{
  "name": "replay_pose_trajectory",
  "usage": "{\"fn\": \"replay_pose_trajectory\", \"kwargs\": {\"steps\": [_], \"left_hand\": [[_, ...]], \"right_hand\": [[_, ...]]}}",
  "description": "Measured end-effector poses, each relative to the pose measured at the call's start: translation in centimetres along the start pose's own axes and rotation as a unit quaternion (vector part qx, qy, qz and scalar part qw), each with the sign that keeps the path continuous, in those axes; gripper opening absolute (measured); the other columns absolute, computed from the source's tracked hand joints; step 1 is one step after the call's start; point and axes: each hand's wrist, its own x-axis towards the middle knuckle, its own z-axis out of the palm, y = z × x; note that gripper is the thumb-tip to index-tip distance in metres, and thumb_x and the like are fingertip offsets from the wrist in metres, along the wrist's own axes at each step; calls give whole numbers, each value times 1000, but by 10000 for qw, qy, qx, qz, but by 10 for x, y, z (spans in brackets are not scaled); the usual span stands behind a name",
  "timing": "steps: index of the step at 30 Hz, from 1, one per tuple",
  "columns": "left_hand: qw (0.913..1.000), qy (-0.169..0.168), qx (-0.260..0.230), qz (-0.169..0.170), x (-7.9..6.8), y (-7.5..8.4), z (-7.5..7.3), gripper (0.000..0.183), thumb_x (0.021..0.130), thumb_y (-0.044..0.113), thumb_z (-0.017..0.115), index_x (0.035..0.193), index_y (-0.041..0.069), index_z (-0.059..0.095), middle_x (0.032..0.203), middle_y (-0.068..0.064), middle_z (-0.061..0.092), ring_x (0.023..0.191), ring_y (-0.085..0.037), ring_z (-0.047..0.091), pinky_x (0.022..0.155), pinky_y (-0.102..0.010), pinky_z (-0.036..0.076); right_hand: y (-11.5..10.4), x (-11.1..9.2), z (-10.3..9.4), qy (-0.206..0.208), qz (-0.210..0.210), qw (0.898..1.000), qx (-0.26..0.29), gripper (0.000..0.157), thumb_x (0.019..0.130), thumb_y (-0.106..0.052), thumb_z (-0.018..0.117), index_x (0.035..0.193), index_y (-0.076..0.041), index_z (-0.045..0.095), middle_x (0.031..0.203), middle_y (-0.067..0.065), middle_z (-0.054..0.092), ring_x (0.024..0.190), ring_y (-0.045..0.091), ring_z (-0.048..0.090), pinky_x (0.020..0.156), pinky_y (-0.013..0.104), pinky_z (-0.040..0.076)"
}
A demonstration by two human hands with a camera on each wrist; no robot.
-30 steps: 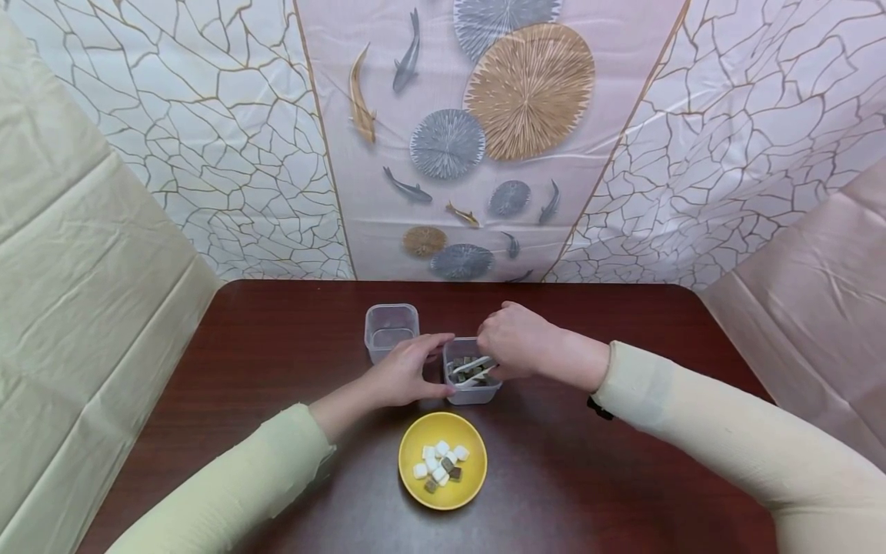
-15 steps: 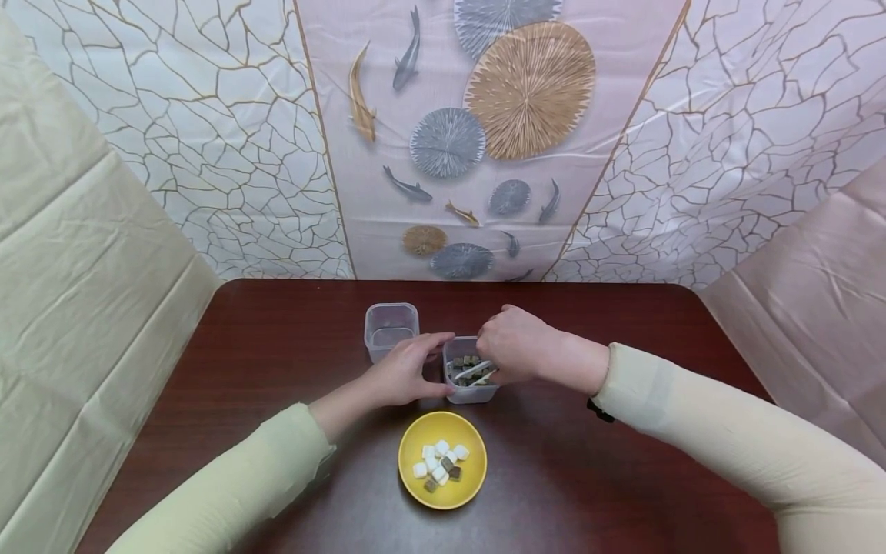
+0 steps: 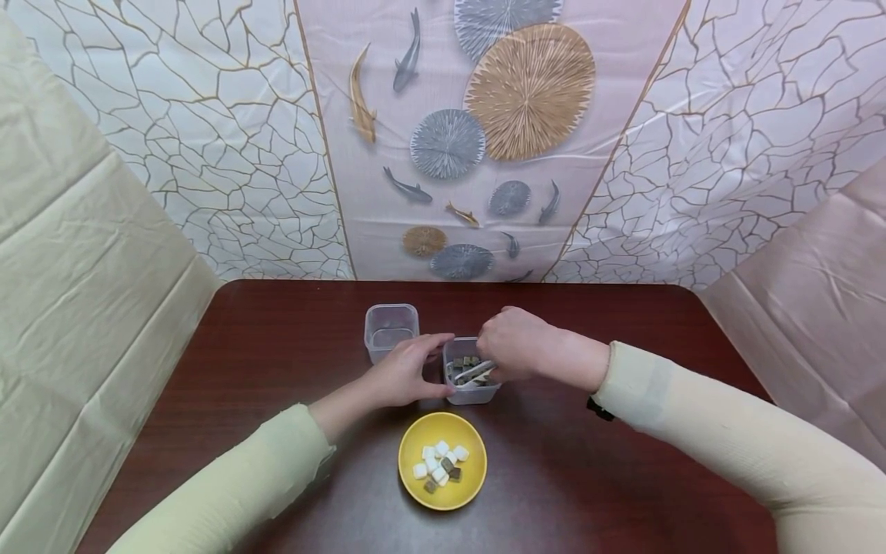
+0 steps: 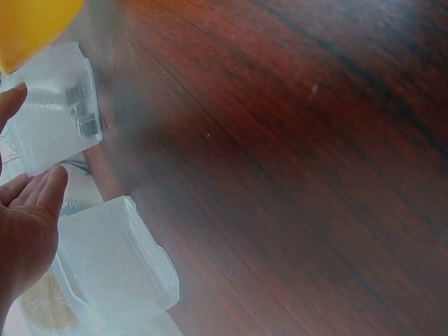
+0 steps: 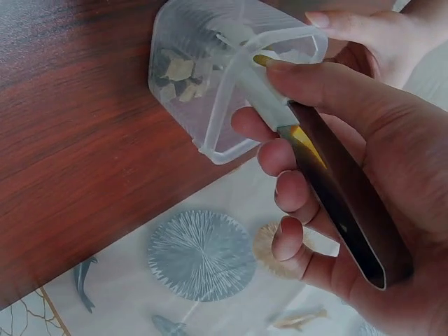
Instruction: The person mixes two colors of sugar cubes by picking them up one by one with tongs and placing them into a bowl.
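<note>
One extended left hand [image 3: 403, 375] touches a square clear-plastic tub [image 3: 473, 395]; right hand [image 3: 519, 342] grips shiny-metal tongs [image 5: 339, 168]; slackness could drop brown cubes [image 3: 467, 361].

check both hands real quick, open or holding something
Left hand: open, thumb and fingers touching the clear, square plastic container with small brown cubes.
Right hand: closed, holding shiny metal tongs.

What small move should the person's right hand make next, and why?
Probably squeeze the tongs on a dark cube in the clear container: the right hand holds them with their tips inside it, the left hand is at its side, and the yellow bowl holds similar cubes.
</note>
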Motion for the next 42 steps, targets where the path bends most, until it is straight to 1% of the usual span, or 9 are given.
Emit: {"fn": "replay_pose_trajectory", "kwargs": {"steps": [3, 10, 13, 16, 21, 25, 30, 37, 42], "left_hand": [[10000, 22, 25, 37, 0, 1, 0, 83, 86, 23, 91, 154, -3, 51, 150, -20, 60, 128, -32, 68, 109, -41, 57], [10000, 38, 12, 88, 1, 0, 1, 83, 85, 22, 92, 154, -3, 51, 151, -19, 59, 129, -31, 67, 109, -39, 57], [10000, 20, -10, 80, 1, 1, 1, 84, 85, 21, 92, 154, -3, 50, 152, -20, 59, 130, -31, 67, 109, -38, 56], [10000, 4, -16, 75, 1, 1, 1, 84, 86, 21, 92, 154, -4, 50, 152, -20, 58, 130, -32, 67, 109, -39, 57], [9999, 60, 9, 146, 1, 2, 0, 84, 85, 20, 92, 153, -5, 50, 151, -21, 59, 128, -32, 68, 109, -39, 57], [9997, 140, 54, 206, 0, 2, 0, 84, 84, 20, 92, 152, -6, 52, 149, -22, 61, 127, -33, 69, 109, -40, 57], [9998, 135, 38, 168, -1, 0, 1, 84, 84, 21, 92, 153, -4, 51, 148, -22, 61, 127, -34, 69, 109, -41, 57], [9998, 148, 14, 141, 0, -1, 2, 84, 84, 21, 92, 153, -4, 51, 148, -22, 62, 127, -33, 68, 109, -41, 57], [9998, 141, -17, 135, 1, -1, 3, 84, 84, 21, 92, 152, -4, 51, 148, -21, 62, 127, -34, 69, 109, -41, 57]], "right_hand": [[5, -7, -3, 321, -11, 9993, 194, 24, 84, -33, 87, 72, -20, 71, 77, -4, 71, 73, 21, 68, 67, 39, 55], [20, -32, -10, 993, -153, 9927, 665, 27, 82, -28, 87, 66, -24, 66, 67, -11, 55, 65, 16, 58, 58, 36, 43], [23, -44, -15, 1233, -280, 9885, 833, 27, 82, -27, 87, 66, -26, 66, 67, -13, 51, 66, 13, 57, 58, 35, 44], [23, -56, -19, 1485, -441, 9830, 988, 22, 82, -25, 87, 69, -28, 68, 68, -14, 50, 66, 12, 58, 58, 35, 46], [14, -71, -20, 1818, -827, 9719, 1248, 16, 80, -23, 87, 76, -26, 73, 69, -14, 52, 67, 8, 57, 58, 34, 49], [0, -77, -17, 1877, -1085, 9676, 1292, 15, 81, -26, 89, 78, -28, 74, 74, -16, 58, 72, 6, 60, 61, 31, 49], [-21, -76, -13, 1754, -1290, 9684, 1214, 16, 84, -31, 87, 78, -29, 73, 82, -16, 66, 77, 6, 62, 61, 26, 43], [-37, -69, -3, 1739, -1396, 9694, 1025, 20, 82, -35, 89, 74, -26, 72, 75, -16, 59, 70, 5, 57, 58, 24, 36], [-41, -68, -3, 1629, -1265, 9738, 962, 22, 82, -37, 89, 73, -29, 70, 72, -18, 54, 70, 5, 58, 60, 27, 40]]}}
